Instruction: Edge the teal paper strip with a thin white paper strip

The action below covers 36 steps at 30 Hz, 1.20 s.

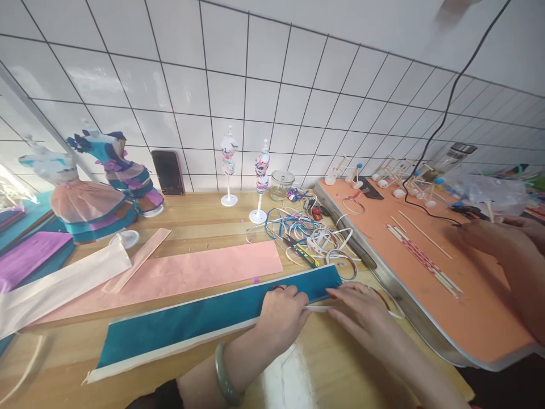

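A long teal paper strip (200, 321) with a cream border lies across the wooden table (323, 369) in front of me. My left hand (283, 317), a green bangle on its wrist, rests curled on the strip's right part, fingers pressed on its lower edge. My right hand (360, 315) lies beside it at the strip's right end, fingers together, pinching a thin white strip (317, 308) that runs between the two hands.
A pink paper sheet (187, 272) and cream strips (59, 287) lie behind. Dressed mannequin figures (85, 196), two small dress forms (260, 182), a phone (168, 172), a glass jar (281, 183) and tangled cords (306, 233) stand further back. Another person's hands (506, 250) work over an orange board (468, 295).
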Motion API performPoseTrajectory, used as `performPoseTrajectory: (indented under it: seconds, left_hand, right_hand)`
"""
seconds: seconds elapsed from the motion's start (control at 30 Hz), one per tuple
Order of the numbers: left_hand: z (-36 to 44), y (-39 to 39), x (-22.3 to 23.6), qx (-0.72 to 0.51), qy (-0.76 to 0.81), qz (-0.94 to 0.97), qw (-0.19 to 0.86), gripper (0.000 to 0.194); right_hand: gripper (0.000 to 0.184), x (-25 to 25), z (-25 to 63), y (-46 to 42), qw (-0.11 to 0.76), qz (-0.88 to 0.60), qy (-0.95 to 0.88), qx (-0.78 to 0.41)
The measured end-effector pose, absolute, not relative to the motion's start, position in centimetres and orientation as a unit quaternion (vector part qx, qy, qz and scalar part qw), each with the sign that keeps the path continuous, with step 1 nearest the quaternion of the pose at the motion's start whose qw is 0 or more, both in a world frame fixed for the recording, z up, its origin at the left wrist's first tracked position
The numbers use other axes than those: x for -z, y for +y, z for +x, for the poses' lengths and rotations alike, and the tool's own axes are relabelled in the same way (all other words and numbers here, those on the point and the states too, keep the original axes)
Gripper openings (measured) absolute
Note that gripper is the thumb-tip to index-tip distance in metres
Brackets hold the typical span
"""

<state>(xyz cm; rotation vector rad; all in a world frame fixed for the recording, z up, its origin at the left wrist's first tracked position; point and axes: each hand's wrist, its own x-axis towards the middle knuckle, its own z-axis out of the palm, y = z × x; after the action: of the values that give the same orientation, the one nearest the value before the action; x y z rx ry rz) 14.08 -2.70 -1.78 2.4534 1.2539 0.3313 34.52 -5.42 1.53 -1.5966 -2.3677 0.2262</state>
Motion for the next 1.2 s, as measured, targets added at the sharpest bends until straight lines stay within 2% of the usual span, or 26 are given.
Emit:
performPoseTrajectory:
  seconds: [0.13,0.3,0.7,0.83,1.2]
  left_hand:
    - [14.0,-2.6,1.8,-0.119,0.446,0.868,0.18,0.011]
    - [13.9,-2.7,1.8,-0.124,0.446,0.868,0.182,0.012]
    - [14.0,-2.8,1.5,-0.118,0.457,0.862,0.185,0.014]
    - [13.9,-2.8,1.5,-0.106,0.424,0.887,0.15,0.008]
    - [13.9,-3.1,3.0,-0.1,0.387,0.914,0.071,0.006]
  right_hand:
    - [0.023,-1.4,35.5,-4.4,0.061,-0.556,-0.813,-0.161]
    - [0.029,-1.8,36.1,-3.7,0.059,-0.577,-0.785,-0.218]
    - [0.035,-0.8,36.9,-3.2,0.057,-0.658,-0.724,-0.197]
    - [0.035,-0.7,36.4,-3.3,0.054,-0.681,-0.708,-0.176]
    - [0.033,0.0,36.5,-3.1,0.035,-0.698,-0.703,-0.134]
